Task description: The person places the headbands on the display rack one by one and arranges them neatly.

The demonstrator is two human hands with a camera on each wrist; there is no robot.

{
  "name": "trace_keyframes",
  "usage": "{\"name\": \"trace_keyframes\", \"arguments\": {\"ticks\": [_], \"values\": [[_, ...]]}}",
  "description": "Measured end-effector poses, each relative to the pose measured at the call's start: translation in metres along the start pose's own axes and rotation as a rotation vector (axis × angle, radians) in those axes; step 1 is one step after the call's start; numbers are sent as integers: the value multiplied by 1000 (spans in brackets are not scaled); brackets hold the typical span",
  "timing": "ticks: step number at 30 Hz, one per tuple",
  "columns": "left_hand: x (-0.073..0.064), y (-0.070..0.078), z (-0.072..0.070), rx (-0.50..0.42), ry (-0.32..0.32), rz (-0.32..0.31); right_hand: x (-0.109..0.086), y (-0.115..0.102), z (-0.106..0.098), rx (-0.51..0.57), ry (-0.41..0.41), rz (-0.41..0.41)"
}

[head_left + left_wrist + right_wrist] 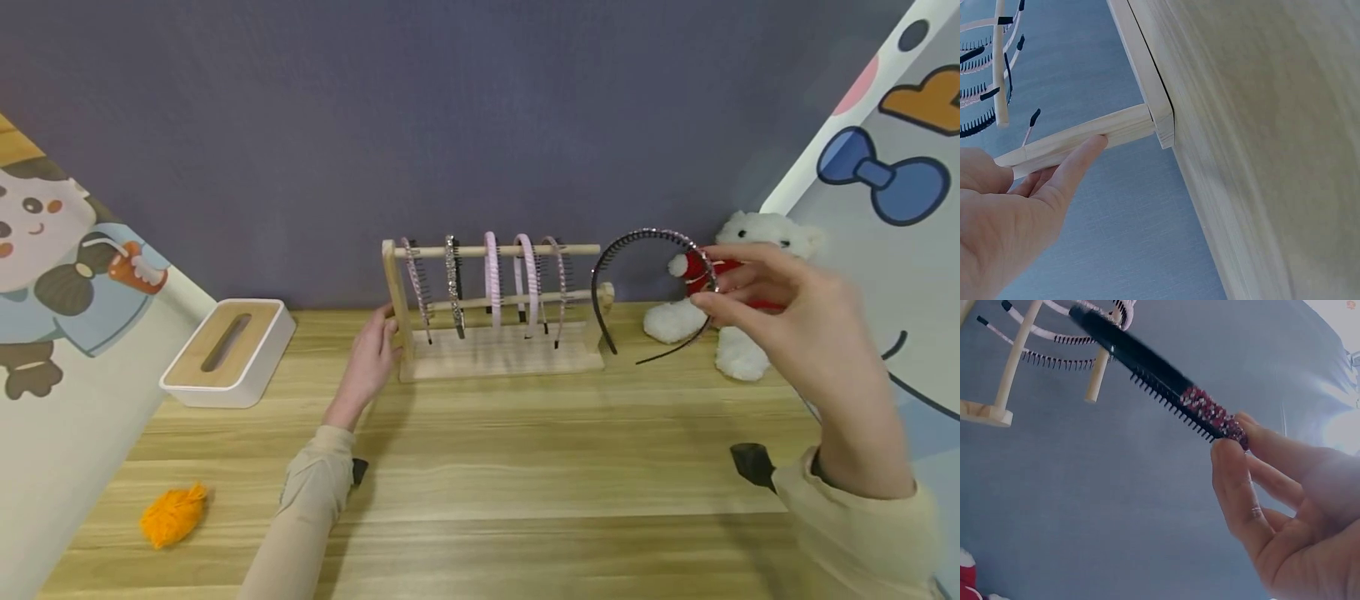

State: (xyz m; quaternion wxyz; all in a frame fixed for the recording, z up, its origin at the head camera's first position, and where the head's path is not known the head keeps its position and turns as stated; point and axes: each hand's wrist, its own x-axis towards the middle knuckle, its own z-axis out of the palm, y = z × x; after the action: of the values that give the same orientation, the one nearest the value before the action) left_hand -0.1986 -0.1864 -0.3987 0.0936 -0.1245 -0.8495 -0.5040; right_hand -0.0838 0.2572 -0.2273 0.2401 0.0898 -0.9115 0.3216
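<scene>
A wooden headband rack [502,358] stands near the back of the table, with several headbands [492,279] in pinks and silver on its bars. At its left end my left hand [369,354] holds the upright post [1129,124] between thumb and fingers. To the right of the rack, my right hand [798,308] pinches a black toothed headband [603,312] by its side, raised above the table. Dark pink and clear sparkles [1207,411] cover part of this headband, close to my fingertips. Its open ends point downward in the head view.
A white plush bear [667,321] in red sits behind my right hand, partly hidden. On the left are a white tissue box [255,375] with a wooden lid and an orange bundle [174,517]. A dark wall [480,125] rises behind the table.
</scene>
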Motion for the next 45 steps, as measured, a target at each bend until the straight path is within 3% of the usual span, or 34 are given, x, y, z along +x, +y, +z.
{"name": "trace_keyframes", "arguments": {"ticks": [7,13,27,35,45], "values": [[2,0,0,3,10,23,11,1,10,-8,80,64],[1,-1,0,-13,2,21,21,3,26,45,93,91],[1,-2,1,-3,11,22,51,2,74,55,125,-16],[1,-1,2,-6,16,28,58,-3,98,34,124,-86],[1,-1,1,-4,11,32,57,-3,117,41,138,-116]]}}
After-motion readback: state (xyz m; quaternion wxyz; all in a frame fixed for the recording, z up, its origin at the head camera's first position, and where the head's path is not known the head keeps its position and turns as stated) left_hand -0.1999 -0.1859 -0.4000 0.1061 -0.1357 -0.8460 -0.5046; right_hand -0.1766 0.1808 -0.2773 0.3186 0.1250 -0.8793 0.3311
